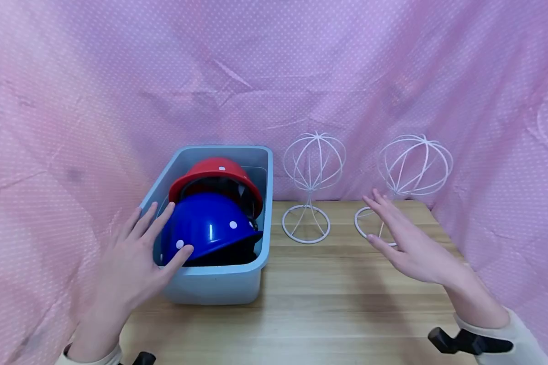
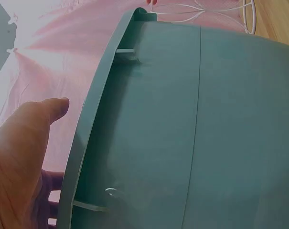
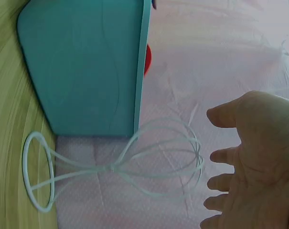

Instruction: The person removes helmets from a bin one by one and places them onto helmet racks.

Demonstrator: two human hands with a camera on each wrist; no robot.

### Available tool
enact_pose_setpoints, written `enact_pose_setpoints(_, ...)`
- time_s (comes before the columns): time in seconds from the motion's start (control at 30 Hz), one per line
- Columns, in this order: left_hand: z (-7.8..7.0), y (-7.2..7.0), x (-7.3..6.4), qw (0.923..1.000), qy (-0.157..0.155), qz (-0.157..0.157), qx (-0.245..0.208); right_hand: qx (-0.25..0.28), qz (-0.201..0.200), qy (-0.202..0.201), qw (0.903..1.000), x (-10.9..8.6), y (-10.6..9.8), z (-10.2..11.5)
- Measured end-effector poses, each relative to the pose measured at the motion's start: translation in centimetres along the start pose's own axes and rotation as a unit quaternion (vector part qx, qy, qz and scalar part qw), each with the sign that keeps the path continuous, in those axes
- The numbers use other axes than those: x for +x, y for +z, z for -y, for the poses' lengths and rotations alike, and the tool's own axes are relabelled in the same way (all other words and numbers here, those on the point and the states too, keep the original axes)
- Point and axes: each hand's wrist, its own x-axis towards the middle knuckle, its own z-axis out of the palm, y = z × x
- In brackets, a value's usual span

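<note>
A blue hard hat (image 1: 210, 218) with white dots lies tilted in a grey-blue plastic bin (image 1: 210, 286), in front of a red hard hat (image 1: 216, 167). My left hand (image 1: 134, 266) is spread over the bin's left front corner, beside the blue hat; whether it touches is unclear. In the left wrist view, that hand (image 2: 20, 143) appears beside the bin's rim (image 2: 94, 105). My right hand (image 1: 413, 248) holds nothing, fingers extended, in front of the right white wire stand (image 1: 396, 191), partly hiding its base. Left of that stands another wire stand (image 1: 309, 189).
Bin and stands are on a wooden table (image 1: 310, 314). Pink dotted cloth (image 1: 274, 66) hangs behind and along both sides. The two stands are side by side to the bin's right, with a gap between them.
</note>
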Motion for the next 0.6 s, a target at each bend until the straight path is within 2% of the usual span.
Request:
enact_pose_setpoints(0.13,0.0,0.0,-0.4,0.9999,0.001,-0.007,-0.008,0.023,0.0,-0.005,0.9997,1.3,1.2,1.3)
enact_pose_setpoints(0.27,1.2,-0.5,-0.7,0.9992,-0.018,-0.029,-0.02,0.053,-0.008,-0.017,0.9984,3.0,2.9,2.9)
enact_pose_setpoints(0.33,1.9,-0.5,-0.9,0.9981,-0.032,-0.043,-0.03,0.085,-0.01,-0.03,0.9959,4.0,3.7,3.7)
enact_pose_setpoints(0.4,2.8,-0.4,-1.0,0.9952,-0.046,-0.063,-0.06,0.137,-0.006,-0.04,0.9897,5.0,4.4,4.4)
enact_pose_setpoints(0.5,4.1,0.0,-1.4,0.986,-0.067,-0.093,-0.121,0.25,0.002,-0.052,0.9667,6.7,5.2,5.6)
enact_pose_setpoints(0.53,4.5,0.1,-1.5,0.9813,-0.079,-0.103,-0.142,0.292,0.007,-0.051,0.9552,7.3,5.5,6.0)
enact_pose_setpoints(0.6,5.3,0.4,-1.7,0.9701,-0.1,-0.126,-0.182,0.379,0.028,-0.048,0.9237,8.6,6.0,6.8)
